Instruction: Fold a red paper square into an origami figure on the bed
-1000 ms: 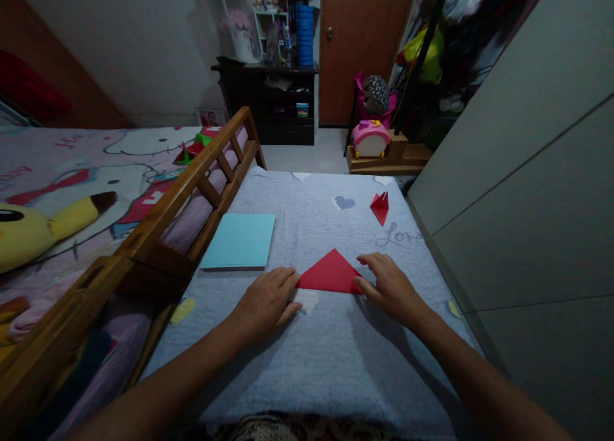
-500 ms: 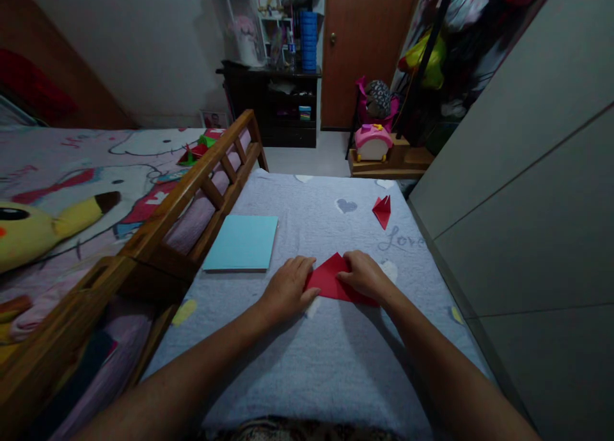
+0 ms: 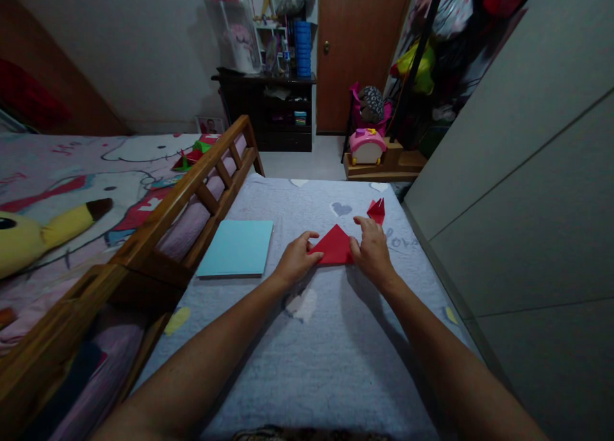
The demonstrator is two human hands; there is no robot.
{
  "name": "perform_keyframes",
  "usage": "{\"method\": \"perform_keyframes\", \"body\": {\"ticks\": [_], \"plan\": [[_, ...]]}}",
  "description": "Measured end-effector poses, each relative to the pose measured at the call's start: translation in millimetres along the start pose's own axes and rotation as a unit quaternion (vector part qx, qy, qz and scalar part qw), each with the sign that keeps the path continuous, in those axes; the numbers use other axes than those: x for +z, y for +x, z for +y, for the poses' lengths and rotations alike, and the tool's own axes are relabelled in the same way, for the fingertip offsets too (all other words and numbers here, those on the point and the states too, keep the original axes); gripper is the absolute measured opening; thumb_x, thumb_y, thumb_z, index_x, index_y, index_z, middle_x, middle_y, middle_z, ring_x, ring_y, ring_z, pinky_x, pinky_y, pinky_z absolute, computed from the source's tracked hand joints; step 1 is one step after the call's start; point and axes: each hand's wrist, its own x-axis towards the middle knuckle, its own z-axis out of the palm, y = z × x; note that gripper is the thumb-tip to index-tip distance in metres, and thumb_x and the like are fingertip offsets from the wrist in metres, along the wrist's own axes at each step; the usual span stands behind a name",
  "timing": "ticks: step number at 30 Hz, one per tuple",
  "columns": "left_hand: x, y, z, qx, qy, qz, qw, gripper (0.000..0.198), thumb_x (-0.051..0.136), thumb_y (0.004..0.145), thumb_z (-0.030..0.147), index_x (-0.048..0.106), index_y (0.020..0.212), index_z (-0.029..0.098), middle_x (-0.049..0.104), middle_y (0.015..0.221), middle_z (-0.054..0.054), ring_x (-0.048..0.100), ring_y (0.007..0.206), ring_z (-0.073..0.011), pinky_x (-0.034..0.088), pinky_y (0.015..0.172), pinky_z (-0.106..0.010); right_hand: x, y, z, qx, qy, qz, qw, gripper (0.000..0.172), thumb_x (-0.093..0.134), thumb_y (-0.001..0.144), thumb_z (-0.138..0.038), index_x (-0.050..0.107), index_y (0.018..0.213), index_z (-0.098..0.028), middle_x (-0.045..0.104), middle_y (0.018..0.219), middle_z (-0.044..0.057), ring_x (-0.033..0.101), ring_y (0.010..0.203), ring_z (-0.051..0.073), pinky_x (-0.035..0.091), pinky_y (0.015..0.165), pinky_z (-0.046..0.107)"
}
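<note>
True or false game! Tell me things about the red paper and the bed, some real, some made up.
1. The left hand and the right hand both touch the red folded paper triangle. True.
2. The light blue square paper lies on the right hand's side. False: it lies on the left hand's side, by the wooden bed rail.
3. A small red folded paper piece lies just beyond the right hand. True.
4. The yellow plush toy sits on the grey blanket. False: it lies on the cartoon-print bed past the rail.
</note>
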Motion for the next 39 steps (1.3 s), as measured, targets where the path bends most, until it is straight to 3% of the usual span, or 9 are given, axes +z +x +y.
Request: {"method": "perform_keyframes", "body": {"ticks": [3,5,8,11,15,22,28,39], "plan": [[3.3,-4,4,0.065,0.183,0.048,0.98,0.045,0.066,0.084,0.022,0.054,0.128,0.017,0.068,0.103,-0.007,0.061,0.095,-0.0222,0.046,0.082,-0.033,11,-28,0,-0.087,-0.015,-0.085,0.992,0.035,0.046,0.092,-0.014,0.059,0.124,-0.014,0.063,0.125,0.016,0.055,0.114,0.028,0.043,0.099,0.042],[6.6,-14,7,0.113,0.305,0.098,0.941,0.043,0.062,0.088,0.024,0.054,0.13,0.017,0.062,0.123,-0.013,0.055,0.11,-0.0281,0.044,0.091,-0.04,16,-43,0,-0.122,-0.028,-0.132,0.983,0.03,0.047,0.095,-0.015,0.064,0.119,-0.015,0.065,0.121,0.014,0.057,0.112,0.026,0.043,0.099,0.04],[15.3,-35,11,0.18,0.397,0.058,0.898,0.03,0.051,0.095,0.022,0.06,0.123,0.019,0.063,0.122,-0.011,0.054,0.108,-0.0279,0.043,0.091,-0.042,18,-54,0,-0.133,-0.051,-0.151,0.978,0.029,0.047,0.096,-0.015,0.065,0.118,-0.015,0.065,0.118,0.015,0.057,0.111,0.025,0.044,0.099,0.039],[25.7,-52,8,0.229,0.413,0.002,0.881,0.037,0.053,0.096,0.033,0.056,0.129,0.017,0.063,0.121,-0.01,0.053,0.11,-0.027,0.041,0.096,-0.042,16,-55,-1,-0.142,-0.066,-0.159,0.975,0.035,0.048,0.095,-0.015,0.062,0.127,-0.014,0.062,0.121,0.016,0.054,0.113,0.026,0.043,0.1,0.04],[31.5,-59,0,0.216,0.427,0.008,0.878,0.043,0.054,0.095,0.039,0.055,0.132,0.015,0.061,0.129,-0.011,0.052,0.114,-0.0276,0.04,0.098,-0.042,13,-57,-4,-0.153,-0.088,-0.171,0.969,0.038,0.05,0.094,-0.018,0.059,0.131,-0.018,0.058,0.125,0.016,0.051,0.114,0.028,0.042,0.101,0.042],[25.5,-61,-4,0.223,0.45,0.024,0.864,0.046,0.056,0.094,0.042,0.057,0.131,0.015,0.063,0.128,-0.01,0.052,0.117,-0.0281,0.038,0.1,-0.044,15,-63,-11,-0.146,-0.115,-0.171,0.968,0.04,0.05,0.096,-0.026,0.057,0.136,-0.024,0.051,0.132,0.016,0.045,0.12,0.031,0.036,0.106,0.048],[14.0,-66,-5,0.186,0.487,0.016,0.853,0.042,0.053,0.096,0.04,0.061,0.127,0.014,0.063,0.131,-0.012,0.052,0.116,-0.0298,0.039,0.097,-0.045,16,-64,-16,-0.133,-0.125,-0.176,0.967,0.041,0.056,0.094,-0.03,0.058,0.135,-0.027,0.048,0.136,0.016,0.042,0.124,0.033,0.033,0.108,0.052],[10.5,-68,-3,0.147,0.46,0.011,0.876,0.047,0.058,0.093,0.04,0.059,0.127,0.008,0.063,0.123,-0.019,0.054,0.111,-0.0327,0.042,0.091,-0.046,1,-67,6,-0.115,-0.138,-0.159,0.971,0.035,0.054,0.095,-0.029,0.063,0.128,-0.022,0.053,0.135,0.016,0.044,0.123,0.033,0.038,0.105,0.052]]}}
